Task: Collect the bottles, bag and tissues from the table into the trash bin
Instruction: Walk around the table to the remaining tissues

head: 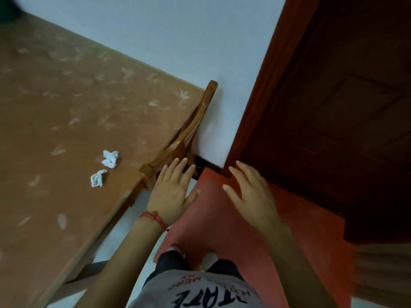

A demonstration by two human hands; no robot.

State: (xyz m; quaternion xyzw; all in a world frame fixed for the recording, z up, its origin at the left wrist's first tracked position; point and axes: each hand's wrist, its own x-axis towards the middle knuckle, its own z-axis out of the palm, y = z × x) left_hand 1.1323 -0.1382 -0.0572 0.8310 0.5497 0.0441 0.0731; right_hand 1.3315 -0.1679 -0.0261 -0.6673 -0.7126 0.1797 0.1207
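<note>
Lying near the brown patterned table's (66,107) right edge, two crumpled white tissues (104,167) are sitting left of your empty, spread left hand (172,194); your right hand (249,194), also spread and empty, is hovering farther off.

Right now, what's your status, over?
Left hand, right hand open, empty. Two tissues on table. Bin, bottles, bag unseen. Chair beside table.

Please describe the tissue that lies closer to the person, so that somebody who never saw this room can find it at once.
Start from the large table with the brown leaf-patterned cloth on the left. Near its right edge, beside the wooden chair pushed against it, lie two crumpled white tissues. The nearer tissue is the lower, smaller one, further left than the farther tissue.
</note>
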